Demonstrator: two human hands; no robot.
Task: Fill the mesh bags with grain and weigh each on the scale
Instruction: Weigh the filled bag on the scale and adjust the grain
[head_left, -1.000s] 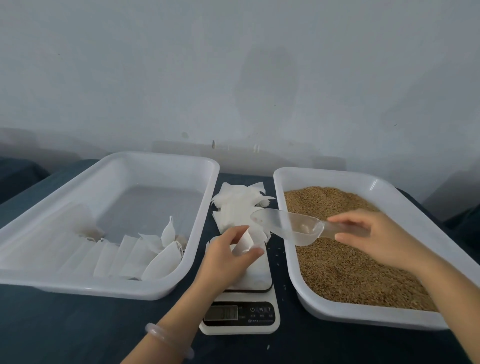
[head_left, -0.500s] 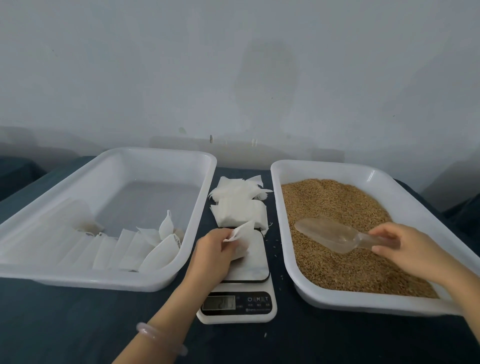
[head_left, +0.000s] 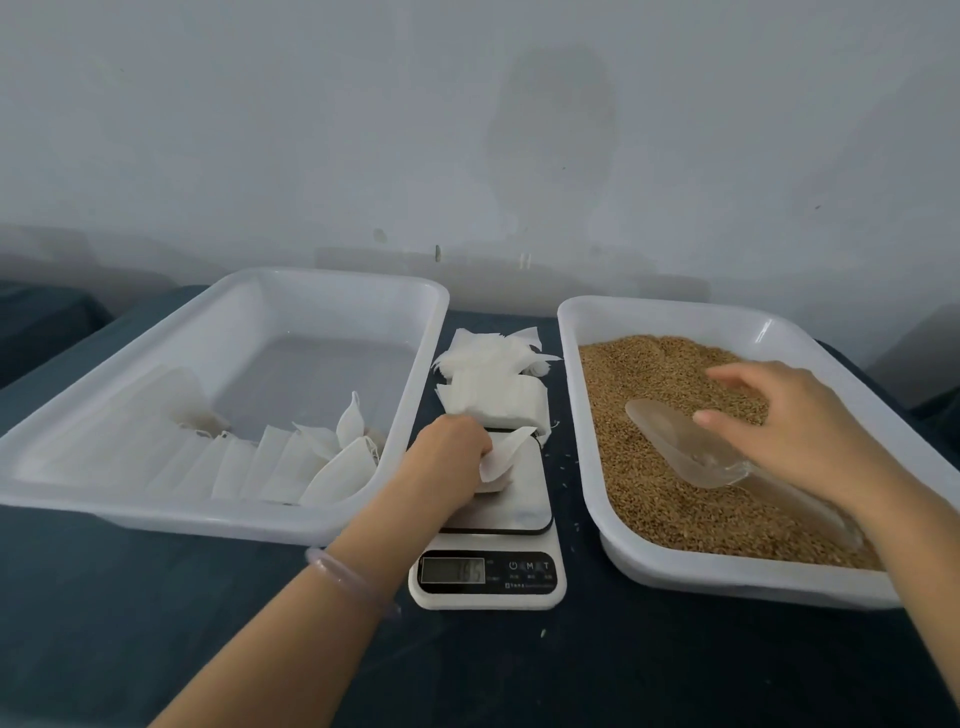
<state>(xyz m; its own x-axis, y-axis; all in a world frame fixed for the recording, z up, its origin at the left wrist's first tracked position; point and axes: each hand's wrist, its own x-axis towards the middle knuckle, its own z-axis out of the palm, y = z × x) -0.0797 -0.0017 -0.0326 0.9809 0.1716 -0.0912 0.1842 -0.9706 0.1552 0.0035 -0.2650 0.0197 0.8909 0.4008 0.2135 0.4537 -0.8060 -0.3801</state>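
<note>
White mesh bag (head_left: 506, 457), pinched at its left edge by the curled fingers of the left hand (head_left: 451, 457). Lies on the steel platform of the scale (head_left: 488, 579), under and just right of those fingers. Display lit, digits too blurred to read. Just beyond the knuckles: stack of flat empty bags (head_left: 493, 405) on the dark cloth (head_left: 156, 623). Left of the hand: white tray (head_left: 431, 364), with a row of white bags (head_left: 332, 467) along its near wall. Pale bangle (head_left: 343, 571) on the left wrist.

Right hand (head_left: 795, 431) over the grain (head_left: 665, 374), fingers spread wide and straight, gripping nothing visible. Beneath those fingers: clear scoop (head_left: 691, 447) lying on the grain, handle running under the palm; contact with the palm not determinable. Grain held in second white tray (head_left: 649, 577).
</note>
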